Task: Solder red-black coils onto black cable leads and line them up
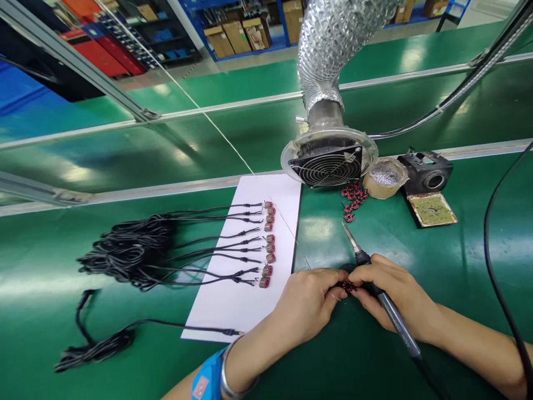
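Note:
My left hand (306, 303) is closed, with thumb and fingers pinching a small round red-and-black part (348, 286). Thin wire ends show beside its fingertips. My right hand (400, 297) is closed around a soldering iron (393, 316), whose metal tip points up and away, clear of the part. The right thumb and fingertips also meet at the part's edge, so the two hands nearly touch. Much of the part is covered by fingers. Several similar red-and-black rings (353, 195) lie in a pile beyond the iron's tip.
White sheet (233, 311) bears a row of small components (270, 239) beside black cable ends. Bundled cables (129, 250) and one separate cable (104, 341) lie left. A fume extractor (328, 161) hangs ahead. Back right are a tape roll (383, 178), iron stand (428, 172) and sponge tray (432, 210).

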The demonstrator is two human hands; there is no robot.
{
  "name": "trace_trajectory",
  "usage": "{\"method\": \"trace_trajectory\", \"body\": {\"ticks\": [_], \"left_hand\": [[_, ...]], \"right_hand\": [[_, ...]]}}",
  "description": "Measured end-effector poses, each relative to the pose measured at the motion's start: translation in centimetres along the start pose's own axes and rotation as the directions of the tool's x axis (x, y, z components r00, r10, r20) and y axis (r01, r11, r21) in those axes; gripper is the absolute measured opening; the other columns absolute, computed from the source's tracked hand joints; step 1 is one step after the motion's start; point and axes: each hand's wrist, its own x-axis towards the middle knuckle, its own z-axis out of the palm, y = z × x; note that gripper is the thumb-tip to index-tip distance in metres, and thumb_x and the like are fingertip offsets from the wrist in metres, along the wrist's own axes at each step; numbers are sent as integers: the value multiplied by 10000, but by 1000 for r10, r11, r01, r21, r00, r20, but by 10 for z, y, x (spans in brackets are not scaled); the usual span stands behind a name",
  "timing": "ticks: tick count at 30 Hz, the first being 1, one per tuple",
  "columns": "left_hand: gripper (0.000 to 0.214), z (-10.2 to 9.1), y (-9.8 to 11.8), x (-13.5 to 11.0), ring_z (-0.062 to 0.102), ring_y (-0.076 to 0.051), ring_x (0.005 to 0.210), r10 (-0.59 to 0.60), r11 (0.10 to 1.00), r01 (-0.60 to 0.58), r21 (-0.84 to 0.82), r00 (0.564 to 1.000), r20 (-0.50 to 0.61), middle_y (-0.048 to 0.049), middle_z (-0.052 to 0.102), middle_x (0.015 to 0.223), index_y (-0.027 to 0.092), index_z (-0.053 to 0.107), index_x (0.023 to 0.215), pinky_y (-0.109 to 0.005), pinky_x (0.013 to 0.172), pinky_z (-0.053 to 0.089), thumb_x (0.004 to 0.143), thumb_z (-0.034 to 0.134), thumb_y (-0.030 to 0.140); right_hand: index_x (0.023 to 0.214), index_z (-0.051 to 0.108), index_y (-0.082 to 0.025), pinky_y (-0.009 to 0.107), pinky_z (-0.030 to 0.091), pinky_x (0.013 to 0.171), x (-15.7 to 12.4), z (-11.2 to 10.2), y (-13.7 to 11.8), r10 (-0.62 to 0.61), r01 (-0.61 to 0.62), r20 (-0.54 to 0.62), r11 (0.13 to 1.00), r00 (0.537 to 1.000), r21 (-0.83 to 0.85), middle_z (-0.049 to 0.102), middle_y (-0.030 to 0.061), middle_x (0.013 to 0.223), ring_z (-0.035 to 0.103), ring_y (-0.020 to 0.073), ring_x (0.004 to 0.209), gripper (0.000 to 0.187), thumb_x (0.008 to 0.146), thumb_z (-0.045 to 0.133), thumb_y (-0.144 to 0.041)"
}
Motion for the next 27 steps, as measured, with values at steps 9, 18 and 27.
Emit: {"method": "trace_trajectory", "body": {"ticks": [9,18,27], "left_hand": [[184,-12,7,-10,502,-149,491,-33,995,38,88,998,-48,59,515,521,230,649,902,-266,509,313,868,619,408],[188,-5,3,-1,473,-118,537,30,998,-39,-51,985,-168,42,571,613,216,650,821,-245,538,329,903,488,267],[142,-6,3,4,327,-83,438,-45,983,14,-181,985,-167,90,355,487,187,609,731,-215,460,236,823,503,206]], "right_hand": [[1098,561,-212,316,506,697,3,-7,-2,-121,122,-102,993,987,3,687,41,895,599,170,753,265,888,583,-52],[1103,565,-202,294,463,631,11,-7,-7,-153,146,-122,987,981,-67,685,34,820,542,159,683,282,882,565,-25],[1179,540,-184,383,486,770,14,-8,-1,-263,264,-29,964,964,22,651,18,780,601,171,699,414,809,499,-3]]}}
